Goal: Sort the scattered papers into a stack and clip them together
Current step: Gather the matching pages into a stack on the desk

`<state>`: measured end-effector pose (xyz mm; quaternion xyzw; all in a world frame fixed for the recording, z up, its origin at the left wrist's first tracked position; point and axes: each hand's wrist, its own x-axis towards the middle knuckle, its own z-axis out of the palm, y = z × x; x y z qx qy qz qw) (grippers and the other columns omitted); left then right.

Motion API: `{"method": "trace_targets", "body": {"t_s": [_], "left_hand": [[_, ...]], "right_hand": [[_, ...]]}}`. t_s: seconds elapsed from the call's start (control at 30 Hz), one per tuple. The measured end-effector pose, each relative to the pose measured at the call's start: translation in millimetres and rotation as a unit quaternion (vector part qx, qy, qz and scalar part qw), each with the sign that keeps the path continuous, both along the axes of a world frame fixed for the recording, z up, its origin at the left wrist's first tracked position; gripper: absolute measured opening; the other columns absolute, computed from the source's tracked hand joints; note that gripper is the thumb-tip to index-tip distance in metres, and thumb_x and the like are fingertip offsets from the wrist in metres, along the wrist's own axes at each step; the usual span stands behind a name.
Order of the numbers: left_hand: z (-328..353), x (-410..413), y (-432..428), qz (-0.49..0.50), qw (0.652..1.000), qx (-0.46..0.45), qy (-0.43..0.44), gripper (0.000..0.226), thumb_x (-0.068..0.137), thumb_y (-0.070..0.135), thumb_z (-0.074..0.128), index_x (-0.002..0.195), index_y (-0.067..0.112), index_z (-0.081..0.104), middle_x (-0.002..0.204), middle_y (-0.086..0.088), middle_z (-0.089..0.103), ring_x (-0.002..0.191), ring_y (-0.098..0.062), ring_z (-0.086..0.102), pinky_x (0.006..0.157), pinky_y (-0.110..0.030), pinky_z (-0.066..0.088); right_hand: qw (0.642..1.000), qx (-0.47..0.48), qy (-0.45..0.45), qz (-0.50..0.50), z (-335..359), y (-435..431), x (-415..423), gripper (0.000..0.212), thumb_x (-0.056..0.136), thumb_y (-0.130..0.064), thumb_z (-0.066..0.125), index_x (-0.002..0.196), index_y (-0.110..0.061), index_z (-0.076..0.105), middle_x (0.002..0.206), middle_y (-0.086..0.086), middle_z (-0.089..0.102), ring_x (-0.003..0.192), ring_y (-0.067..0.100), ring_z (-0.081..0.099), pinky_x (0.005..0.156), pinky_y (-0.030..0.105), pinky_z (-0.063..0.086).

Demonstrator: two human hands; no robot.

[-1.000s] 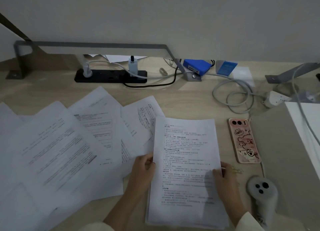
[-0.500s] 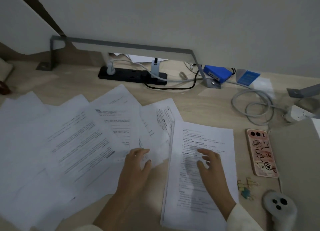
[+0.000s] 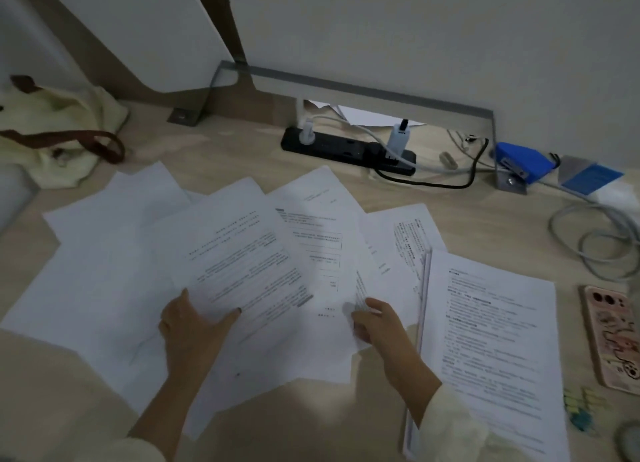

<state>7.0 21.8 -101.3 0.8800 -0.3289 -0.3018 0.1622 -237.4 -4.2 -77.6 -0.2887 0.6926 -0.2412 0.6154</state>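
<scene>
We record the scattered papers [image 3: 207, 271] fanned out left of the stack [image 3: 491, 340], their long axes splayed away from it. The right hand [image 3: 377, 323], nearer the stack, pinches one sheet's lower corner. The left hand [image 3: 194, 326], farther left, lies flat on another, thumb spread. The clips [image 3: 581, 406] sit right of the stack. Half a second earlier, the right hand rested on the stack.

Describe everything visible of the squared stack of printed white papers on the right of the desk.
White printed sheets squared into a stack, lying flat on the pale wooden desk. Dense text lines cover the top page; layered edges show along its left side. Its far left corner overlaps a loose sheet. The right sleeve hides its near left corner.
</scene>
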Motion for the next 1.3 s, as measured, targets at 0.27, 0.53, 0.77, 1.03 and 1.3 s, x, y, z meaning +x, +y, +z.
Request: {"method": "trace_targets", "body": {"t_s": [0.27, 0.53, 0.77, 1.03, 1.3], "left_hand": [[-8, 26, -11, 0.17, 0.939, -0.102, 0.282, 0.054, 0.078, 0.013, 0.071, 0.123, -0.003, 0.048, 0.118, -0.019, 0.06, 0.102, -0.031, 0.059, 0.081, -0.036, 0.048], [27, 49, 0, 0.16, 0.898, -0.234, 0.338, 0.035, 0.091, 0.026, 0.053, 0.125, 0.018, 0.055, 0.122, 0.0, 0.06, 0.112, -0.023, 0.056, 0.096, -0.044, 0.045], [37, 24, 11, 0.182, 0.802, -0.151, 0.549, 0.021, 0.095, 0.014, 0.041, 0.1, 0.015, 0.061, 0.098, -0.006, 0.067, 0.089, -0.019, 0.066, 0.065, -0.027, 0.06], [51, -32, -5, -0.163, 0.834, 0.109, 0.516, 0.029, 0.094, 0.026, 0.047, 0.089, 0.012, 0.072, 0.088, -0.005, 0.076, 0.083, -0.018, 0.071, 0.071, -0.029, 0.054], [17, 31, -90, -0.306, 0.949, -0.037, -0.069, 0.066, 0.082, 0.038, 0.061, 0.137, 0.015, 0.034, 0.143, -0.007, 0.032, 0.13, -0.027, 0.033, 0.099, -0.043, 0.037]], "right_hand": [[0.994, -0.012, 0.09, 0.057, -7, 6, 32, 0.012, 0.084, -0.007, 0.054, 0.076, 0.003, 0.053, 0.075, 0.027, 0.054, 0.07, 0.026, 0.054, 0.068, 0.037, 0.048], [0.991, -0.068, 0.086, -0.073, 2, 10, 12, 0.02, 0.088, -0.002, 0.044, 0.083, -0.013, 0.06, 0.077, 0.01, 0.06, 0.07, 0.025, 0.055, 0.062, 0.031, 0.045], [0.999, -0.014, -0.006, -0.042, -2, 22, 15, 0.012, 0.087, 0.003, 0.047, 0.09, 0.0, 0.058, 0.084, 0.013, 0.065, 0.069, 0.023, 0.063, 0.052, 0.02, 0.053], [0.999, 0.015, -0.03, -0.04, -7, 31, 22, 0.022, 0.087, 0.003, 0.045, 0.102, 0.001, 0.061, 0.09, 0.016, 0.066, 0.07, 0.022, 0.063, 0.051, 0.018, 0.052], [0.997, 0.007, -0.043, -0.062, -11, 27, 27, 0.026, 0.089, 0.0, 0.042, 0.103, -0.01, 0.061, 0.095, 0.011, 0.069, 0.078, 0.025, 0.065, 0.06, 0.027, 0.056]]}}
